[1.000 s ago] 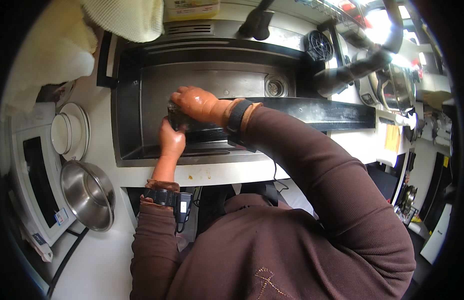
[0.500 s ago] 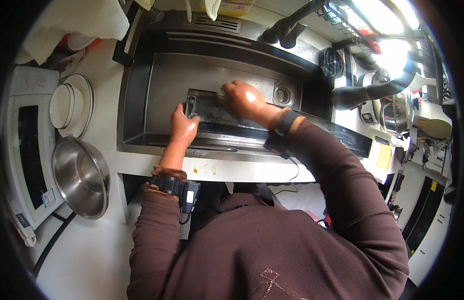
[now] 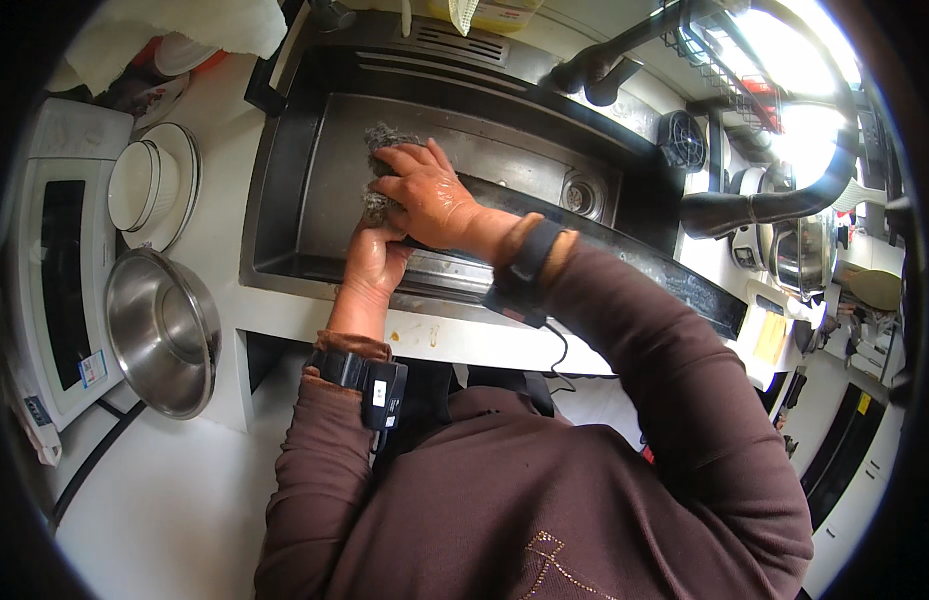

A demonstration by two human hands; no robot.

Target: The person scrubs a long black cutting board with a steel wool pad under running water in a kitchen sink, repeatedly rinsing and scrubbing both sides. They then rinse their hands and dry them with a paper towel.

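Probably the dark panel (image 3: pixel 674 281) is being scrubbed: scrubber (image 3: pixel 384 137) pressed under right hand (image 3: pixel 429 203), left hand (image 3: pixel 372 264) grip unclear; next, steady pressing is needed.

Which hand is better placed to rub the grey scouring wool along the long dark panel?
Probably the right hand: it lies over the grey scouring wool. The left hand is nearer the body, seemingly steadying the long dark panel, though its grip is hidden.

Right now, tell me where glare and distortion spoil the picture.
Head view, upper right: white glare washes out the area beside the wire rack; head view, left: the white microwave bows with the fisheye; head view, centre: small wet glints on the right hand.
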